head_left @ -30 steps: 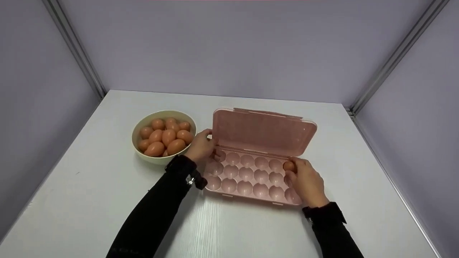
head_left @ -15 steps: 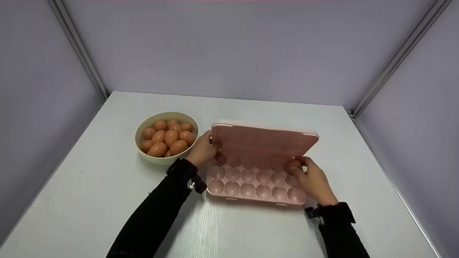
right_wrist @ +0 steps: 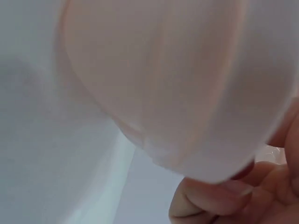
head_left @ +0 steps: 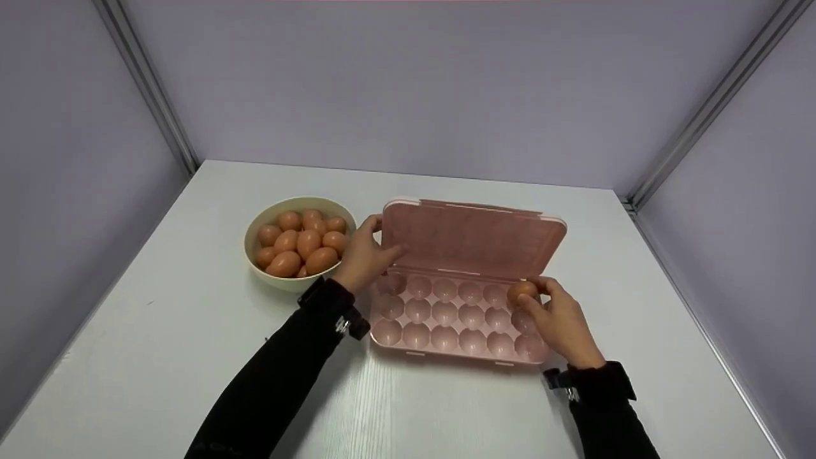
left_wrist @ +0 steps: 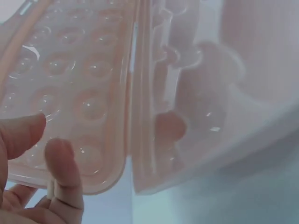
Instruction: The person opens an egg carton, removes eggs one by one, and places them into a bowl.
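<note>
A pink plastic egg carton [head_left: 456, 357] lies with its rows of round cups facing up and its lid [head_left: 472, 239] tilted up at the back. My left hand [head_left: 362, 256] grips the lid's left edge, thumb on the inner face; in the left wrist view some fingers [left_wrist: 60, 186] reach around the lid's edge. At the back right corner cup, my right hand [head_left: 564, 325] pinches a brown egg [head_left: 521, 293] between thumb and fingers. The right wrist view is mostly filled by the carton's pale end [right_wrist: 187, 93], with fingertips below it and the egg largely hidden.
A pale cream bowl [head_left: 252, 271] heaped with several brown eggs [head_left: 309, 242] stands left of the carton, beside my left wrist. The white tabletop [head_left: 159, 363] is bounded by grey walls [head_left: 408, 83] at the back and sides.
The lid tipped forward half a second ago and has swung back up; my left hand rose with it. My right hand keeps the egg at the back right cup, shifted slightly right since one second ago.
</note>
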The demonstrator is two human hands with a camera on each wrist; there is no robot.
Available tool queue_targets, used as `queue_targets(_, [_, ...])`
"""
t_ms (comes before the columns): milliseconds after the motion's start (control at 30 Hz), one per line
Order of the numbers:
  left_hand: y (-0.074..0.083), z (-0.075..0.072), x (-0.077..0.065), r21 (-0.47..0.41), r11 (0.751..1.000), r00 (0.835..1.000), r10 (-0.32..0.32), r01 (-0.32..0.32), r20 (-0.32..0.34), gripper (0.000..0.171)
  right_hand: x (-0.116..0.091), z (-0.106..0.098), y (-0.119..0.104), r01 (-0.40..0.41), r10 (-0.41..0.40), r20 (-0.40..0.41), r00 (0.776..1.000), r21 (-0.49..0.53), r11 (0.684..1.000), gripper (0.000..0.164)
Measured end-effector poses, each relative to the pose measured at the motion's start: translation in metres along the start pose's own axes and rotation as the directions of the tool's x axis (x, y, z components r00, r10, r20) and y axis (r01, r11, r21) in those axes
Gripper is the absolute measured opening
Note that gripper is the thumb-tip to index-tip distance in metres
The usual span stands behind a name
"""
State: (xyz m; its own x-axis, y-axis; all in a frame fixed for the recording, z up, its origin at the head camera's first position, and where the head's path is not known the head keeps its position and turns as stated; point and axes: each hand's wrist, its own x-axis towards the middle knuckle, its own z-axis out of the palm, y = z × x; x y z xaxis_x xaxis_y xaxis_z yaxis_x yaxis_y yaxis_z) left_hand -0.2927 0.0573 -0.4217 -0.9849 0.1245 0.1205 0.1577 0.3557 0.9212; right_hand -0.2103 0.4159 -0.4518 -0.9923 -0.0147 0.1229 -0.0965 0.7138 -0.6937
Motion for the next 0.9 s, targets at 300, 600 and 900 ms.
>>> queue_targets(300, [-0.001, -0.004, -0.018, 0.105, 0.979, 0.944, 0.195, -0.173, -0.265, 0.085, -0.004, 0.004, -0.014, 0.046, -0.048, 0.008, 0.999, 0.184, 0.982, 0.049])
queue_targets(600, [0.028, 0.041, -0.079, 0.373, 0.608, 0.68, 0.728, -0.701, 0.089, 0.061, -0.027, 0.014, -0.049, -0.071, -0.138, 0.291, 0.947, 0.607, 0.792, 0.042])
queue_targets(900, [0.036, 0.061, -0.105, 0.381, 0.473, 0.586, 0.763, -0.794, 0.273, 0.043, -0.038, 0.027, -0.059, -0.143, -0.322, 0.433, 0.842, 0.754, 0.641, 0.039])
